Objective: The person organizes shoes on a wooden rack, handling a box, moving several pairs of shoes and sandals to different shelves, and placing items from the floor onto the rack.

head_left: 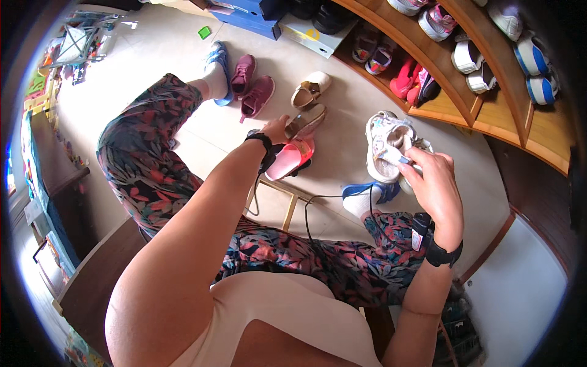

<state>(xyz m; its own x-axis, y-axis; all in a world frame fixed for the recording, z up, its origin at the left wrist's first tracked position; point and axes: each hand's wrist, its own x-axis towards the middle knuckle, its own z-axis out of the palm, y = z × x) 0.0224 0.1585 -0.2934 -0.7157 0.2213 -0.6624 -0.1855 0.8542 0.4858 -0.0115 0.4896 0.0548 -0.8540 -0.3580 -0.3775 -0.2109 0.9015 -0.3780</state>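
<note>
Nearest the camera, the person's left forearm runs up from the lower edge across a floral-trousered knee, ending in the left hand, which wears a black wrist strap. Its fingers are closed on the heel end of a tan sandal resting on the tiled floor; a pink slipper lies just below the sandal, touching the wrist. Right forearm rises at the right, wrist strapped in black, with the right hand curled around the strap end of a white and grey sandal, held up above the floor near the person's blue-and-white shoe. Farther out on the floor lie a second tan sandal and a pair of maroon trainers. At the top edge, blue boxes stand against a white box bearing a yellow mark. Curved wooden shelves at the upper right carry children's shoes.
</note>
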